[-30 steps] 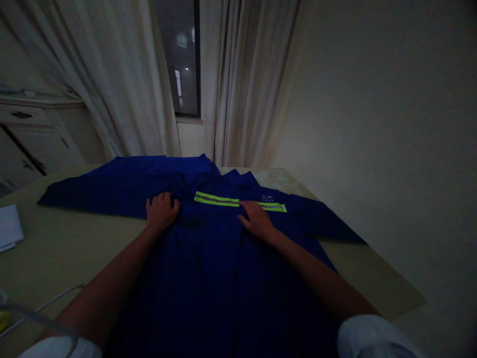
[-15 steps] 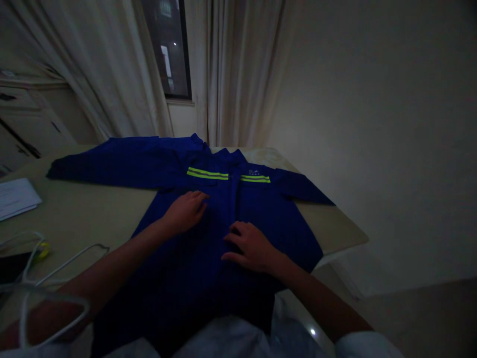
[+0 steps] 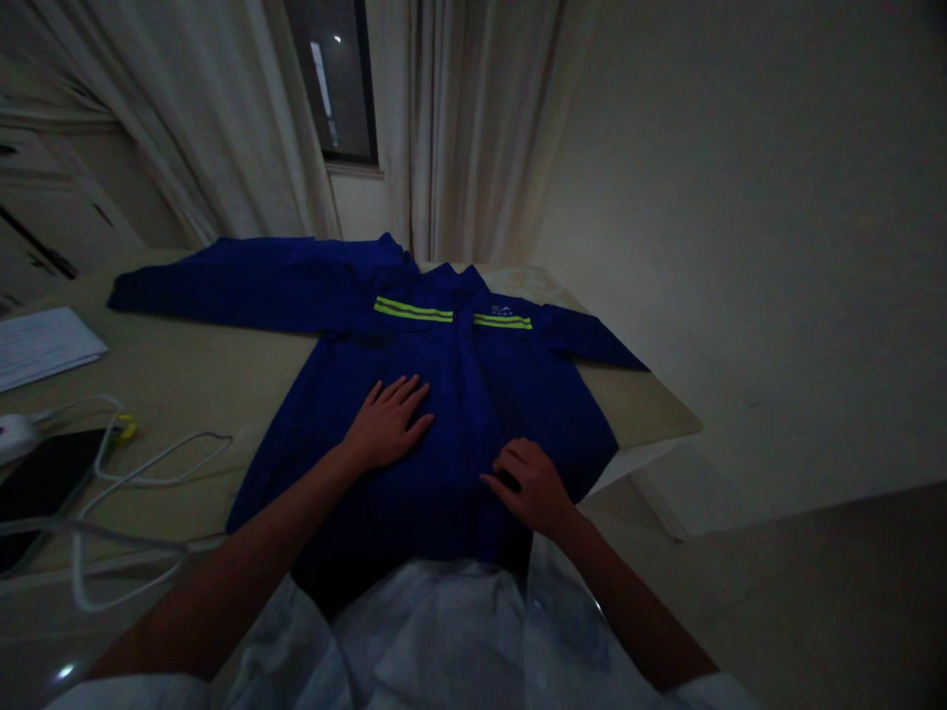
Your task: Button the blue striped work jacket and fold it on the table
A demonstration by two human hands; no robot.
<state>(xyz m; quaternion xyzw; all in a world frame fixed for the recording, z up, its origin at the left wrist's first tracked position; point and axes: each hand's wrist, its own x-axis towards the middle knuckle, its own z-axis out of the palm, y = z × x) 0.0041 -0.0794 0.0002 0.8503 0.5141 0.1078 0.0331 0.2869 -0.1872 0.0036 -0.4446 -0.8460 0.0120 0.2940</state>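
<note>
A dark blue long-sleeved jacket [image 3: 436,503] lies front up across the table, collar at the far side, with yellow-green striped bands on its chest. A small pale logo sits above the right-hand band. My left hand [image 3: 389,424] rests flat on the jacket's front, left of the middle seam, fingers spread. To the right of that seam, my right hand [image 3: 533,483] is at the jacket with its fingers bent and a gap between thumb and forefinger; nothing shows in it. The lower hem hangs toward my body at the table's near edge.
On the left of the table [image 3: 178,380] lie folded white papers [image 3: 48,345], a dark phone [image 3: 44,493] and a looping white cable [image 3: 159,480]. Curtains [image 3: 473,128] and a window [image 3: 332,89] stand behind. A plain wall [image 3: 740,247] rises at the right.
My left hand has flattened, its fingers now spread on the jacket. My right hand has shifted right and its fingers are more bent. The jacket's near part has drawn back from my lap; the view has tilted down.
</note>
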